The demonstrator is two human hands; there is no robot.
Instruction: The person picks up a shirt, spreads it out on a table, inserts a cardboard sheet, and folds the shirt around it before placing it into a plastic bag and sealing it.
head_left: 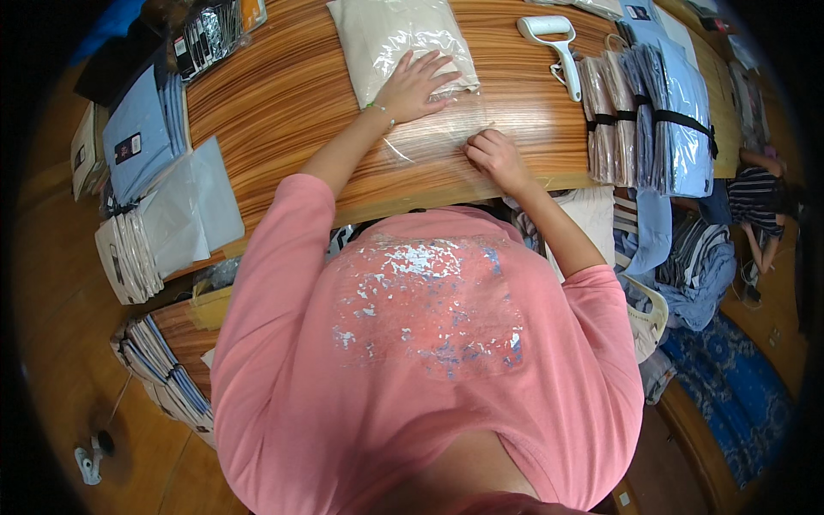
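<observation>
A folded beige garment lies in a clear plastic bag on the wood-grain table. My left hand rests flat on its lower part, fingers spread, pressing on the plastic. From the packed garment, the bag's see-through flap stretches toward me over the table's near part. At the flap's right side my right hand is closed, its fingers curled and pinching the thin plastic edge. The fingertips are partly hidden under the hand.
A white lint roller lies at the far right of the table. Strapped stacks of bagged garments stand at the right edge. Blue folded garments and plastic-wrapped packs line the left. Another person is at far right.
</observation>
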